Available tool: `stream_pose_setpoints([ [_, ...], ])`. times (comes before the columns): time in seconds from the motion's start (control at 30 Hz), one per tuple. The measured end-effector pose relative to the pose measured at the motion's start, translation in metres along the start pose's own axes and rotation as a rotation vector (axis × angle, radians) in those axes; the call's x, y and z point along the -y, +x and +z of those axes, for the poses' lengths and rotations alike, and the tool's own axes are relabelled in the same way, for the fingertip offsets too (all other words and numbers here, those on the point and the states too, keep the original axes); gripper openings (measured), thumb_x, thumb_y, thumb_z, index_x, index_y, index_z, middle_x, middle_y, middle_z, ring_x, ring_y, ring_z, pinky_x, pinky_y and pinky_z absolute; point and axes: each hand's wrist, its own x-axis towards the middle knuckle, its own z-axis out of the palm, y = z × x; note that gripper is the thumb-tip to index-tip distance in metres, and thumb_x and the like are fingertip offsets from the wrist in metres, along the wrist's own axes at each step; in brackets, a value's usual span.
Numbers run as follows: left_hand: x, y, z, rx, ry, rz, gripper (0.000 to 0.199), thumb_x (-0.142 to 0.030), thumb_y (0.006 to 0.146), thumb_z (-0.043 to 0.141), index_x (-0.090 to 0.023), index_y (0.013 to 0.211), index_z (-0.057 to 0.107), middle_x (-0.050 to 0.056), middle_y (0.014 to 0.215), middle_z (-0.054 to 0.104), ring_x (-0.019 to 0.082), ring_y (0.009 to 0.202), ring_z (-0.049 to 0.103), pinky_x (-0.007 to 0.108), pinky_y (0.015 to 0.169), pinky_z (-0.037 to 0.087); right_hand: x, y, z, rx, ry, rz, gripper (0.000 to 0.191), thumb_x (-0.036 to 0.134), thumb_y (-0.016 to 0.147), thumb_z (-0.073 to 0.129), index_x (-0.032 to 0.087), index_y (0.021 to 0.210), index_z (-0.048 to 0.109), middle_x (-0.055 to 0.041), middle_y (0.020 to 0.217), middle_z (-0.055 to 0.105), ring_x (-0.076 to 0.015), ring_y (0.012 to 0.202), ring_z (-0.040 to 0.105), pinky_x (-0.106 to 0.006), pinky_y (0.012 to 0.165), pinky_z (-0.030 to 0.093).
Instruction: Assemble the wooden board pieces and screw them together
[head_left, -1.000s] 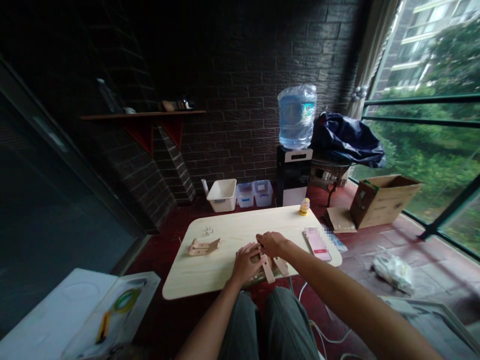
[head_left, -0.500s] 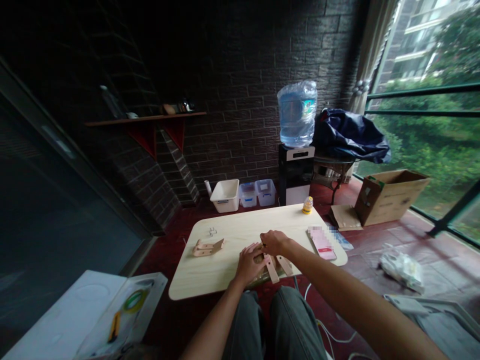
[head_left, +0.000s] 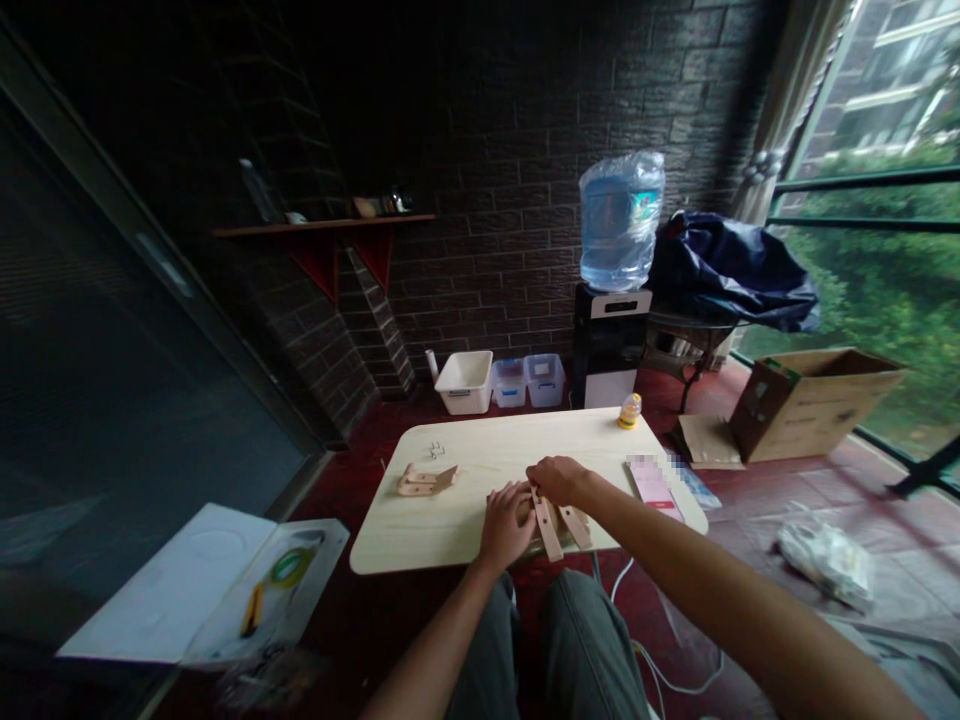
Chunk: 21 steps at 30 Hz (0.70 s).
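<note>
My left hand lies over a light wooden assembly near the table's front edge, its fingers curled round the left side. From this assembly, a wooden strip with holes sticks out toward me, and a second wooden piece stands beside it. My right hand is closed like a fist at the strip's far end; whatever its fingers pinch is hidden. To the left on the table rests another wooden assembly with an angled end. Several small metal pieces lie behind it.
The pale table also bears a yellow-based bottle and a pink-screened phone. An open white case with a yellow-handled tool is at lower left. Plastic bins, a water dispenser and a cardboard box stand beyond.
The camera has turned slightly left, so the room appears shifted right. Both hands stay at the wooden assembly, with only a slight shift of the fingers.
</note>
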Motion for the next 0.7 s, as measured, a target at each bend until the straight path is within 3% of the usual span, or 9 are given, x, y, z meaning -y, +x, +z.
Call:
stream_pose_setpoints([
  [0.27,-0.005,-0.005,0.002,-0.023,0.062,0.071,0.046,-0.020,0.088,0.060,-0.030,0.133,0.061,0.006,0.147,0.058,0.030,0.144,0.045,0.059,0.121,0.033,-0.006,-0.001,0.002,-0.025,0.004,0.067,0.030,0.031,0.096,0.061,0.014,0.118,0.071,-0.0193,0.113,0.075,-0.0285,0.107,0.073,-0.034,0.084,0.057],
  [0.7,-0.002,-0.008,-0.006,0.031,0.042,0.101,0.053,-0.025,0.081,0.067,-0.030,0.134,0.062,0.007,0.150,0.055,0.034,0.145,0.043,0.060,0.121,0.033,0.003,0.002,0.005,-0.025,0.062,0.152,0.034,0.035,0.096,0.061,0.011,0.119,0.071,-0.0227,0.112,0.075,-0.0304,0.106,0.073,-0.035,0.083,0.057],
])
